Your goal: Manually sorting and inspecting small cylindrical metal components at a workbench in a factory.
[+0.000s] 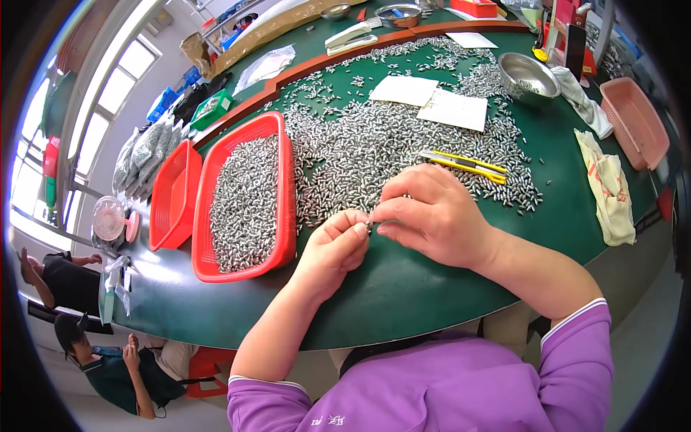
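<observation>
A small silvery metal piece (370,225) sits pinched between the fingertips of both hands, just above the green bench; it is mostly hidden, so its exact shape cannot be told. Right behind it a wide heap of like metal pieces (374,144), short, shiny and bullet-shaped, lies spread loose across the bench top, pointing every way, thick in the middle and thinning to scattered strays at its edges.
</observation>
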The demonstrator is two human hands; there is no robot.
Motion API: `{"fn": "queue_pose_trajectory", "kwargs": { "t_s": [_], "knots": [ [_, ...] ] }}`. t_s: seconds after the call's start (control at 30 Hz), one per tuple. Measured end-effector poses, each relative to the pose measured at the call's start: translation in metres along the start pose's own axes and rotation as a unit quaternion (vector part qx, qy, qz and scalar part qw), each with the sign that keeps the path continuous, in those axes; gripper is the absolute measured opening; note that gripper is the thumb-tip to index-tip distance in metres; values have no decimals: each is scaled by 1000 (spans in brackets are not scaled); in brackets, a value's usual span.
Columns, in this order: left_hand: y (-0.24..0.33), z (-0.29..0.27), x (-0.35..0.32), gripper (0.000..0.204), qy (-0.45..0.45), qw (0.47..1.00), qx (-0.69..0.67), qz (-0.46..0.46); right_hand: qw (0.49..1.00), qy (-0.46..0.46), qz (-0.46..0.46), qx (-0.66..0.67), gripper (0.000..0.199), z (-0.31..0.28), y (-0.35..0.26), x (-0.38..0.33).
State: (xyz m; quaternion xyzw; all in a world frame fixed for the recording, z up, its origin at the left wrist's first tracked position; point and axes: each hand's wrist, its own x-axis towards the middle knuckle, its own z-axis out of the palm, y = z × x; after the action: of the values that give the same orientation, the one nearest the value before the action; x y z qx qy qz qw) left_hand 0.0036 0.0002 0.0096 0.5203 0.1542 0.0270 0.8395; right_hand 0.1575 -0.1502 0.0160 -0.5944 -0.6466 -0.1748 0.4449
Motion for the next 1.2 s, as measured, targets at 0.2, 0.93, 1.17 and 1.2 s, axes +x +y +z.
{"fn": "queue_pose_trajectory", "kwargs": {
  "t_s": [0.2, 0.93, 1.17, 1.2],
  "knots": [
    [-4, 2, 2, 11, -27, 999, -20, -22, 1000, 6, -4, 10, 20, 3, 0, 0],
    [-8, -1, 3, 10, -49, 998, -21, -12, 999, -38, -4, 34, 18, 3, 2, -2],
    [-6, 1, 2, 12, -58, 998, 2, -14, 998, -39, -9, 45, 22, 4, 2, 0],
    [-6, 1, 2, 12, -55, 998, 9, -7, 998, -41, -9, 42, 21, 4, 2, 1]
  ]
}}
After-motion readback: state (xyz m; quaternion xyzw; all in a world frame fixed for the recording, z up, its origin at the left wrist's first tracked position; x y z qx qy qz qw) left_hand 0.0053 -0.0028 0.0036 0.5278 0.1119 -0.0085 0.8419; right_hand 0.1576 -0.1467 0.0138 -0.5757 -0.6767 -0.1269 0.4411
